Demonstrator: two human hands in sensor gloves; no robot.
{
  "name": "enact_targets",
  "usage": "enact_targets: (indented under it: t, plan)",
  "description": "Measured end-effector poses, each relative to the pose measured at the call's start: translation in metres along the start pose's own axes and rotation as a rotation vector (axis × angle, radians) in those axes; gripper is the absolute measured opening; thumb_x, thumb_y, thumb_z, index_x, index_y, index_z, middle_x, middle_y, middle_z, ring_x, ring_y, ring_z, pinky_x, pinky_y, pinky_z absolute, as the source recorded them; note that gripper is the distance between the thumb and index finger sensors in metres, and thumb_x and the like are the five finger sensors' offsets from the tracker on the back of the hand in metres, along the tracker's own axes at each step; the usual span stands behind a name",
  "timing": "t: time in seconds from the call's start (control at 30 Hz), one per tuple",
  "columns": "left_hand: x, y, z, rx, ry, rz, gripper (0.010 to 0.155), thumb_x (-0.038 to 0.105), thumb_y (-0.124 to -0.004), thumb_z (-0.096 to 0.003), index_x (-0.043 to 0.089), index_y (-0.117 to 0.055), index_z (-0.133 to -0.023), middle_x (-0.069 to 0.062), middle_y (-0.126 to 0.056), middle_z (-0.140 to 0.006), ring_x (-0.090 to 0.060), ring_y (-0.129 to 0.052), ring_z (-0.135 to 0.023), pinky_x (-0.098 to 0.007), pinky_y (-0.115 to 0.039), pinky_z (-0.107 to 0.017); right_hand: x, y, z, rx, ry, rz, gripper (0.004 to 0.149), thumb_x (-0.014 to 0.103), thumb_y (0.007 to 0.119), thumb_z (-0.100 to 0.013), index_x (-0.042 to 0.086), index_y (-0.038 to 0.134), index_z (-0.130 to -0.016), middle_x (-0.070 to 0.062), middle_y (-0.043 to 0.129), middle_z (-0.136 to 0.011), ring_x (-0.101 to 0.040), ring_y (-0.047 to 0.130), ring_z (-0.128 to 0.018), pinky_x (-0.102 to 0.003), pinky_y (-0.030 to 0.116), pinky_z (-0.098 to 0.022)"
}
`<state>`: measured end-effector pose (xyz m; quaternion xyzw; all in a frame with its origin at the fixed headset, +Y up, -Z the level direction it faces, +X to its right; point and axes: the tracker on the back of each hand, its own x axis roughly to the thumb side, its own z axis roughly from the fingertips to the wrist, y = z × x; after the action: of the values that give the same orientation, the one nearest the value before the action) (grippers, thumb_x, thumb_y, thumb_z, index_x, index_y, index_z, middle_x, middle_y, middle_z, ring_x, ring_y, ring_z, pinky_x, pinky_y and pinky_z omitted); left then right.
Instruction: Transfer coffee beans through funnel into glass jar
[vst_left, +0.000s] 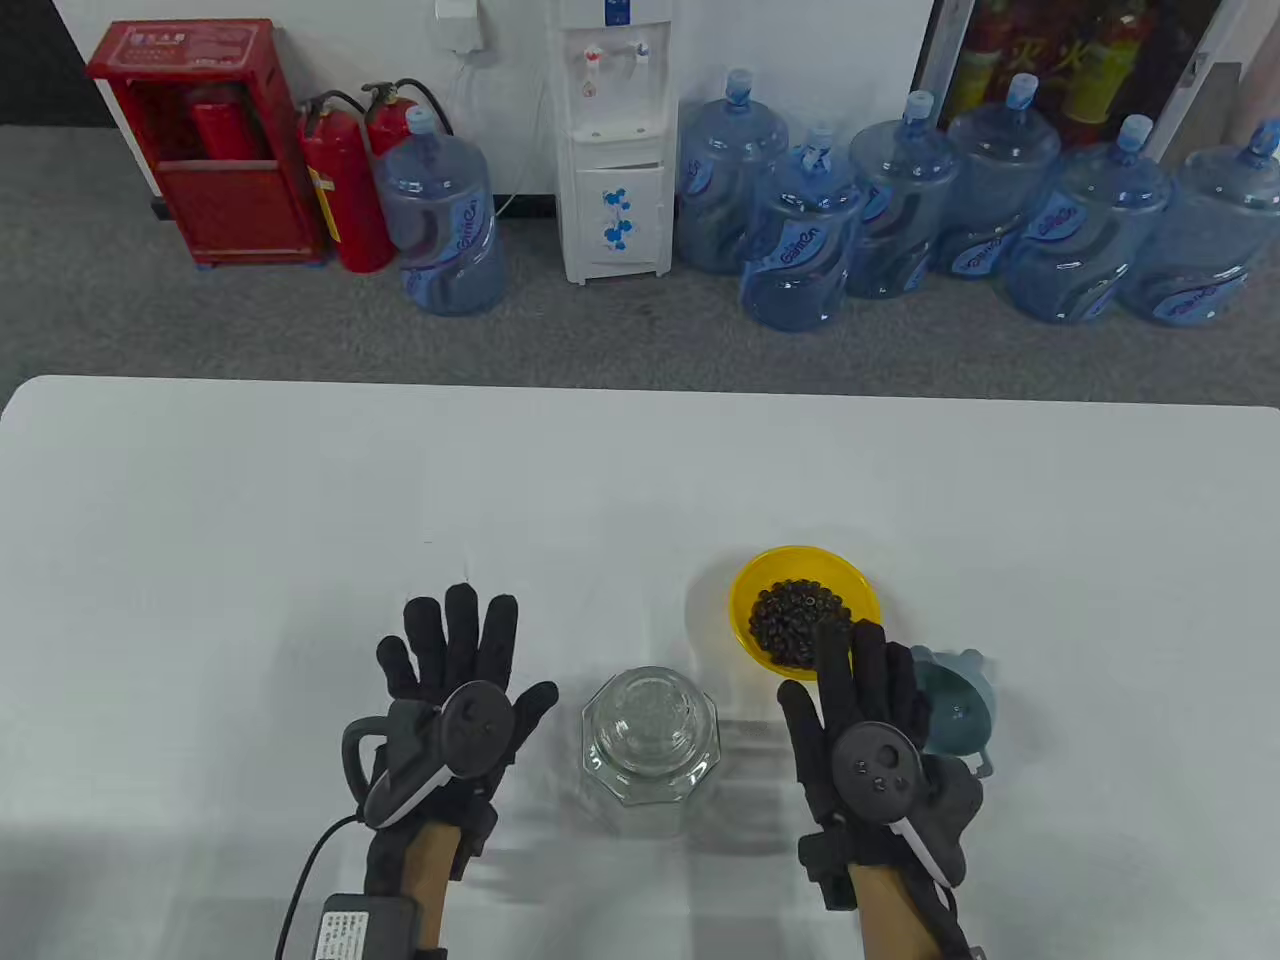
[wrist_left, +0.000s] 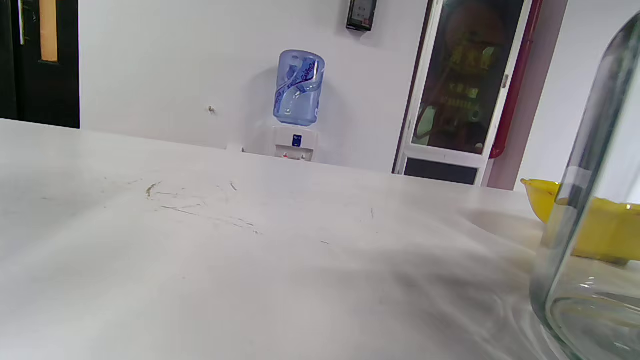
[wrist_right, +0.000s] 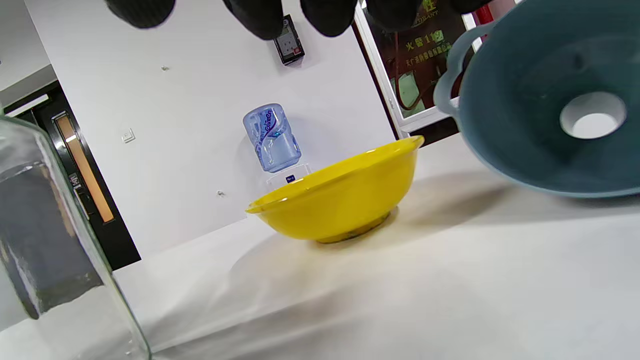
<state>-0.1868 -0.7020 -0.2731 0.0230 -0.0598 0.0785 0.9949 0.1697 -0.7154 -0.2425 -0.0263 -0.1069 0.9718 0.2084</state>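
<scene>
A clear glass jar (vst_left: 651, 736) stands on the white table (vst_left: 640, 480) between my hands; it also shows in the left wrist view (wrist_left: 590, 240) and the right wrist view (wrist_right: 45, 240). A yellow bowl (vst_left: 800, 570) of dark coffee beans (vst_left: 798, 620) sits behind and right of it; the bowl shows in the right wrist view (wrist_right: 345, 197). A grey-blue funnel (vst_left: 958, 705) lies on its side right of my right hand (vst_left: 860, 690), its wide mouth facing the right wrist camera (wrist_right: 545, 100). My left hand (vst_left: 455, 650) is flat with fingers spread, left of the jar. Both hands hold nothing.
Beyond the table's far edge are several blue water bottles (vst_left: 800, 240), a white water dispenser (vst_left: 612, 140), fire extinguishers (vst_left: 345, 190) and a red cabinet (vst_left: 205, 140) on a grey floor.
</scene>
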Motion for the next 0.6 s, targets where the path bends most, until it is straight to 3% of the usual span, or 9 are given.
enact_targets:
  t: [0.6]
  plan:
    - [-0.0073, 0.0028, 0.0008, -0.006, 0.031, -0.006, 0.080, 0.068, -0.048, -0.0516, 0.033, -0.017, -0.117, -0.008, -0.007, -0.122, -0.045, -0.003, -0.109, -0.066, -0.016, -0.074, -0.0070, -0.0012, 0.0004, 0.010, 0.027, -0.010, 0.069, 0.061, 0.046, -0.066, 0.027, 0.035, -0.126, -0.017, 0.025, -0.130, -0.049, 0.029, -0.115, -0.069, 0.033, -0.076]
